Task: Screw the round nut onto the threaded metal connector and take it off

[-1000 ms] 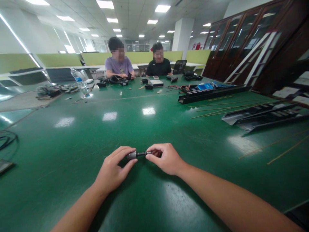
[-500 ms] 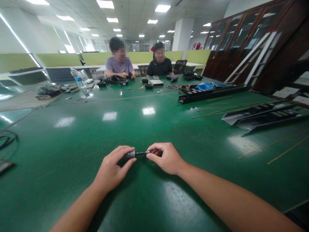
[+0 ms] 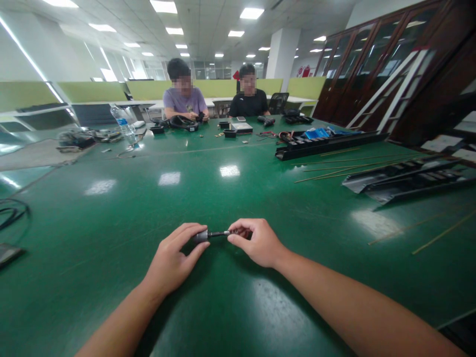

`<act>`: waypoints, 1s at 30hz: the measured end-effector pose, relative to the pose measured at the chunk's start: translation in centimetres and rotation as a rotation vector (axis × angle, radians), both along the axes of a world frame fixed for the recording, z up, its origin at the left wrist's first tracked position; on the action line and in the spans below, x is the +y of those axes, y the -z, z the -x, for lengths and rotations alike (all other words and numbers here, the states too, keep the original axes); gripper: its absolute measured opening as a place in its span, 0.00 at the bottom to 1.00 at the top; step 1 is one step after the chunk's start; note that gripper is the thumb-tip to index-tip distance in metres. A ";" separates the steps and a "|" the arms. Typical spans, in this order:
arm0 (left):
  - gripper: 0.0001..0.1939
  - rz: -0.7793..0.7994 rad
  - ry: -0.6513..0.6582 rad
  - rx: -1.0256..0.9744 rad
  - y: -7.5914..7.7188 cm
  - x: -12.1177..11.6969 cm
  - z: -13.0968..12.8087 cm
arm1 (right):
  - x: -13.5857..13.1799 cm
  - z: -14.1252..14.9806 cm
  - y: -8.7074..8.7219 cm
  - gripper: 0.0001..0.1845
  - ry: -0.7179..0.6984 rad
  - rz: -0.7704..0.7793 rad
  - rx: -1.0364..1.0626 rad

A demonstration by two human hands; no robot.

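Observation:
My left hand point(image 3: 174, 258) is closed around a grey cylinder point(image 3: 202, 235), with the thumb below and the fingers over the top. A thin dark shaft point(image 3: 217, 234) sticks out from the cylinder to the right and turns silvery near its far end. At that end, the thumb and fingers of my right hand point(image 3: 256, 243) are pinched together. A small, dark, ridged piece shows between these fingers, mostly covered by them; whether it is part of the shaft I cannot tell. Both hands are low over the green table point(image 3: 201, 198).
Two people point(image 3: 185, 101) sit across the table among black tool parts. Black metal channels point(image 3: 327, 144) and thin brass-coloured rods point(image 3: 334, 171) lie at the right. A water bottle point(image 3: 124, 124) stands far left; a black cable point(image 3: 13, 213) lies nearer. Behind, a ladder point(image 3: 394, 94) leans beside cabinets.
My right fingers have shifted slightly right along the shaft's end, so a bit more of the silvery part shows. My left hand stays in place on the cylinder. One person's head has turned downward.

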State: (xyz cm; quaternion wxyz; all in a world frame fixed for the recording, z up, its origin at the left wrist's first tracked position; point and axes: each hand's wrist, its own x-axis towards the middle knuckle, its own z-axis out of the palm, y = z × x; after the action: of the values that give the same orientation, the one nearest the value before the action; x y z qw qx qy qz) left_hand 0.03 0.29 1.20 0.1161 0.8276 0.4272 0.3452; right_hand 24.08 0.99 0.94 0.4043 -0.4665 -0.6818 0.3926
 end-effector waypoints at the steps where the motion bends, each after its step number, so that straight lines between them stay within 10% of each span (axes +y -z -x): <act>1: 0.15 0.002 -0.003 -0.003 0.0 0.0 0.0 | 0.0 0.0 0.0 0.07 0.000 0.000 0.001; 24: 0.15 0.052 -0.019 -0.020 -0.1 0.1 0.3 | 0.1 -0.1 0.2 0.06 0.007 0.009 0.009; 30: 0.18 0.175 -0.221 -0.109 -0.1 0.5 0.6 | 0.3 0.0 0.3 0.10 -0.007 0.064 0.156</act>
State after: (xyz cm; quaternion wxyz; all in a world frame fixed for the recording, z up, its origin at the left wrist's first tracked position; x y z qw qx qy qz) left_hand -0.54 0.77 1.35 0.1719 0.7423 0.5372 0.3618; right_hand 24.13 1.29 0.63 0.4396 -0.4447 -0.6370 0.4508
